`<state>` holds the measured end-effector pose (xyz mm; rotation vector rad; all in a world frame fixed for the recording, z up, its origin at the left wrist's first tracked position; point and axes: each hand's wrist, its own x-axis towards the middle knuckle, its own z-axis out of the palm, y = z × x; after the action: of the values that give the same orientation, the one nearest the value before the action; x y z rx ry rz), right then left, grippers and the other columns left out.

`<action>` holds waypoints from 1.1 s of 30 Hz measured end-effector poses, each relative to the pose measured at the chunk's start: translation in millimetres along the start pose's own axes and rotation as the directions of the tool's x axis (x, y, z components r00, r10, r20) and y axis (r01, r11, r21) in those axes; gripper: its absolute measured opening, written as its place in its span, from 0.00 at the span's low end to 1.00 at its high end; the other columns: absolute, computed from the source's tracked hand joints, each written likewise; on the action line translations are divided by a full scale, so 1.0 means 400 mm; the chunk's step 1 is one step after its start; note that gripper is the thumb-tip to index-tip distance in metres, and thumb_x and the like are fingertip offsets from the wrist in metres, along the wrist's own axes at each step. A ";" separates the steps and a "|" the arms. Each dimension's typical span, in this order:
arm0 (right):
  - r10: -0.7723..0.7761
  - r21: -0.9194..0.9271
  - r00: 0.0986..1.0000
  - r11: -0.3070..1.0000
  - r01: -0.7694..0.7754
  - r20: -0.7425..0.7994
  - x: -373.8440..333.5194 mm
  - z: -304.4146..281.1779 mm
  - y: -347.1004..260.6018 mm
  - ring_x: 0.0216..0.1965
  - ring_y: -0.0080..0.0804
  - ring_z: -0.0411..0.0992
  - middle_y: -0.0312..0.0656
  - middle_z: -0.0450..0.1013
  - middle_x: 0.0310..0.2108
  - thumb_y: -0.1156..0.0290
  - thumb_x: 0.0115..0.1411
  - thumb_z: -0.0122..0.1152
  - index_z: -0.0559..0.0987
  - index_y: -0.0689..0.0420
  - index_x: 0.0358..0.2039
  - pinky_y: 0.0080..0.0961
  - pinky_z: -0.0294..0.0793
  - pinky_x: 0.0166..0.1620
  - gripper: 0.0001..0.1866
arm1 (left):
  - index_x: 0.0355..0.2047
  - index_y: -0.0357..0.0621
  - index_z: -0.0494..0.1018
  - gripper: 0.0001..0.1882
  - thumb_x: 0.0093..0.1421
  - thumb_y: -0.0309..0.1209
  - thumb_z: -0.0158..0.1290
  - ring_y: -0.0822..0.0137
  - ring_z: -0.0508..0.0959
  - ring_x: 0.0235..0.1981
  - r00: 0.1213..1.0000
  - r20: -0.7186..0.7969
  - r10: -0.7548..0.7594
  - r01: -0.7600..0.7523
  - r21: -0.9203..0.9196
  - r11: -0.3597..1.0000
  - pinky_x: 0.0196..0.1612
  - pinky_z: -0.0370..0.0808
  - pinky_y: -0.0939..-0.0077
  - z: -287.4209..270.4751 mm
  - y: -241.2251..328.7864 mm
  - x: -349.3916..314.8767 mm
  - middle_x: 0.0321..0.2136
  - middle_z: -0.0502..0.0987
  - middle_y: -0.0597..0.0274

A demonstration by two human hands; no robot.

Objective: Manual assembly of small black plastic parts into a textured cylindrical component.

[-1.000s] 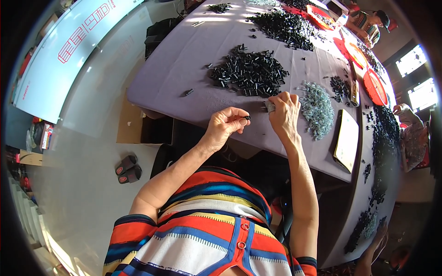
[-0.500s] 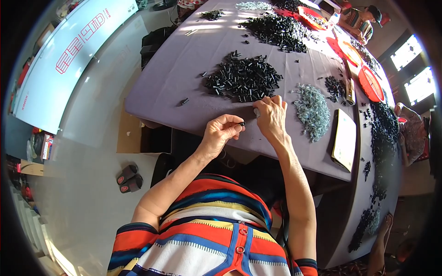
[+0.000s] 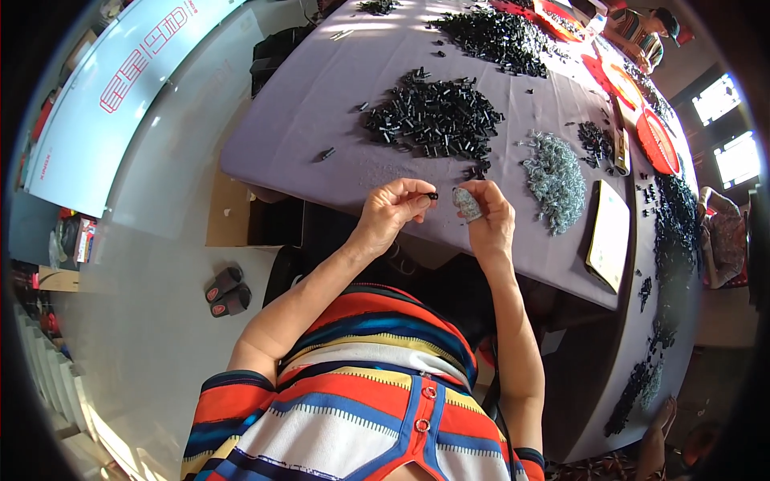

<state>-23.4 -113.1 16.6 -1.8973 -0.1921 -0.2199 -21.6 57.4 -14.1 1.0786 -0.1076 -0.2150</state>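
My left hand (image 3: pixel 391 212) is closed in a pinch, with a small black plastic piece (image 3: pixel 433 196) between thumb and fingertips. Just to its right, my right hand (image 3: pixel 491 220) is closed with curled fingers. A mottled grey-white patch (image 3: pixel 467 206) shows at its thumb side; whether it is a thumb wrap or a held thing I cannot tell. Both hands are over the near edge of the table, a small gap apart. Beyond them lies a heap of short black tubular pieces (image 3: pixel 433 116). To the right of it is a pile of small clear pieces (image 3: pixel 553 183).
A purple-grey cloth covers the table (image 3: pixel 297 136). A pale flat box (image 3: pixel 608 236) lies right of the clear pile. Red baskets (image 3: pixel 658 143) and more black heaps (image 3: pixel 497 40) stand farther off. Another person (image 3: pixel 638 36) sits at far right. An open carton (image 3: pixel 233 212) stands below the table's left edge.
My right hand has drawn back from the black heap toward me, its fingers now curled beside my left hand. The left hand, still pinching the black piece, has risen slightly. The view has shifted a little.
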 end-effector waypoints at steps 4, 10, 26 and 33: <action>0.064 0.253 0.997 0.965 -0.072 0.039 -0.045 0.014 0.001 0.31 0.17 0.69 0.32 0.73 0.29 0.83 0.55 0.54 0.75 0.62 0.34 0.15 0.70 0.36 0.06 | 0.38 0.40 0.74 0.08 0.58 0.24 0.51 0.77 0.72 0.28 1.000 0.004 0.001 -0.001 0.033 0.999 0.34 0.70 0.84 0.004 -0.004 -0.001 0.27 0.76 0.63; 0.078 0.289 0.995 0.953 -0.092 0.059 -0.055 0.020 -0.001 0.32 0.18 0.71 0.33 0.73 0.30 0.85 0.53 0.56 0.75 0.62 0.35 0.15 0.71 0.38 0.08 | 0.39 0.40 0.74 0.08 0.58 0.24 0.51 0.77 0.72 0.28 1.000 -0.009 0.007 -0.007 0.044 0.999 0.34 0.70 0.84 0.007 0.001 -0.008 0.27 0.75 0.65; 0.110 0.285 0.993 0.951 -0.116 0.038 -0.060 0.041 -0.007 0.30 0.17 0.71 0.33 0.74 0.28 0.87 0.52 0.55 0.75 0.63 0.32 0.15 0.71 0.36 0.08 | 0.38 0.42 0.75 0.08 0.58 0.23 0.51 0.80 0.72 0.29 0.998 -0.026 0.053 -0.052 0.041 0.998 0.34 0.70 0.86 0.018 -0.008 -0.011 0.29 0.76 0.68; 0.104 0.385 0.994 0.918 -0.101 0.013 -0.067 0.049 0.009 0.31 0.18 0.72 0.36 0.75 0.29 0.87 0.52 0.55 0.74 0.63 0.31 0.15 0.71 0.37 0.07 | 0.39 0.42 0.75 0.09 0.58 0.22 0.50 0.77 0.75 0.31 0.997 -0.051 -0.056 0.046 -0.182 0.982 0.35 0.72 0.85 0.030 -0.009 -0.018 0.32 0.78 0.64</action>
<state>-47.6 -96.6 0.6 -1.5088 -0.1190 -0.1079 -31.4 47.0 -11.4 0.9065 -0.0096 -0.2361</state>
